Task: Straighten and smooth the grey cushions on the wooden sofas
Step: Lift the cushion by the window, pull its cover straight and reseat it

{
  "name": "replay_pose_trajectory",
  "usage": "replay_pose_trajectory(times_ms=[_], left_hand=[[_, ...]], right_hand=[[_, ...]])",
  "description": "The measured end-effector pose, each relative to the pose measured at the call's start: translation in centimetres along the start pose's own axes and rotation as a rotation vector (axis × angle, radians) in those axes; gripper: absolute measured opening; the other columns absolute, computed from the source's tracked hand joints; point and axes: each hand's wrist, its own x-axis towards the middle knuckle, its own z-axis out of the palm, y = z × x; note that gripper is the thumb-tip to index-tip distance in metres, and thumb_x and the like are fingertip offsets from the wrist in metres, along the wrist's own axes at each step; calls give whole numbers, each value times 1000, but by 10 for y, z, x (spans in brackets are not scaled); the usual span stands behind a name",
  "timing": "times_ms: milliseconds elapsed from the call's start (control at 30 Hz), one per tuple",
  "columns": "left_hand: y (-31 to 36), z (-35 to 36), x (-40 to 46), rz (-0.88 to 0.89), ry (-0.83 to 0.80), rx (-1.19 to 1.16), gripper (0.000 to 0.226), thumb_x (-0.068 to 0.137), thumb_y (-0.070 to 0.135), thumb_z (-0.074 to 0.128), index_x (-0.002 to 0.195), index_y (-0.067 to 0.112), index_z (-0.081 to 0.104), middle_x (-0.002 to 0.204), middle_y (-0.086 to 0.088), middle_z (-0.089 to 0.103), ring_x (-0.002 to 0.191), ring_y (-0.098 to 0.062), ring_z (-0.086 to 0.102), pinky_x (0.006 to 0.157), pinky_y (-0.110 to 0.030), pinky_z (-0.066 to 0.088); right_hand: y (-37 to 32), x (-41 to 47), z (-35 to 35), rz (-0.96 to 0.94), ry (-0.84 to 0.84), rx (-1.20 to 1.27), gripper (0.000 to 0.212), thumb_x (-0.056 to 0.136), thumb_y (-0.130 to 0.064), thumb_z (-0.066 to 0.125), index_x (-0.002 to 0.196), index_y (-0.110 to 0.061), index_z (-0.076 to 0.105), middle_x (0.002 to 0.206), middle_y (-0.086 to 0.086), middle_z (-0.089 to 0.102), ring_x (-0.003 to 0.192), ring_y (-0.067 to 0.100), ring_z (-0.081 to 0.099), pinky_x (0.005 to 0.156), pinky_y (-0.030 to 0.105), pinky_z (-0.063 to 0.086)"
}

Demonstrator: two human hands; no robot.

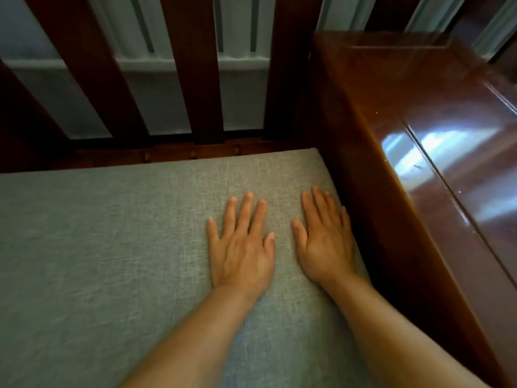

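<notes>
A grey woven seat cushion (pixel 112 247) lies flat on the dark wooden sofa and fills the lower left of the view. My left hand (pixel 242 247) rests palm down on it with straight, spread fingers. Beside it, my right hand (pixel 326 242) also lies flat on the cushion, close to the cushion's right edge and the sofa's armrest. Both hands point toward the slatted backrest. The cushion's far right corner (pixel 310 158) sits just short of the backrest.
The wide glossy wooden armrest (pixel 419 135) runs along the right side. Vertical wooden slats (pixel 204 79) form the backrest, with a pale wall behind them. A dark gap separates the cushion's right edge from the armrest.
</notes>
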Motion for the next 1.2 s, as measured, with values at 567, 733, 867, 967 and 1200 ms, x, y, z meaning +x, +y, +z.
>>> replay_pose_trajectory(times_ms=[567, 733, 867, 967, 1200], left_hand=[[-8, -66, -184, -39, -459, 28, 70, 100, 42, 34, 151, 25, -10, 159, 3, -14, 146, -18, -14, 116, -49, 0], [9, -95, -171, 30, -148, -82, 68, 100, 37, 36, 152, 25, -6, 159, 5, -15, 145, -16, -17, 114, -50, -9], [1, -73, -159, 107, 211, -191, 62, 98, 33, 33, 152, 27, 4, 160, 6, -5, 146, -16, -9, 111, -46, -10], [-37, -16, -185, 56, -18, 22, 61, 93, 49, 6, 152, 34, -2, 157, 12, -16, 145, -13, -15, 115, -50, -8], [-76, -42, -194, -37, 143, -139, 59, 97, 42, 32, 152, 24, 16, 160, 2, 6, 147, -17, 3, 113, -56, 4]], right_hand=[[-10, -198, -46, 324, -277, 183, 53, 100, -22, 36, 150, -13, 20, 159, 9, 9, 145, 22, 8, 115, 30, 10], [-54, -171, -101, 75, 148, 210, 57, 91, -9, 50, 145, -4, 32, 155, 19, 19, 143, 31, 17, 118, 38, 14], [-68, -149, -111, -6, 652, 380, 49, 86, -5, 47, 136, -2, 46, 145, 17, 39, 135, 31, 35, 113, 44, 28], [-54, -184, -22, -57, 320, 145, 58, 94, -29, 37, 149, -15, 27, 157, 8, 20, 145, 25, 15, 115, 50, 18], [-86, -182, -13, -57, 211, 157, 56, 98, -34, 39, 149, -16, 25, 159, 7, 12, 146, 21, 3, 117, 36, -4]])
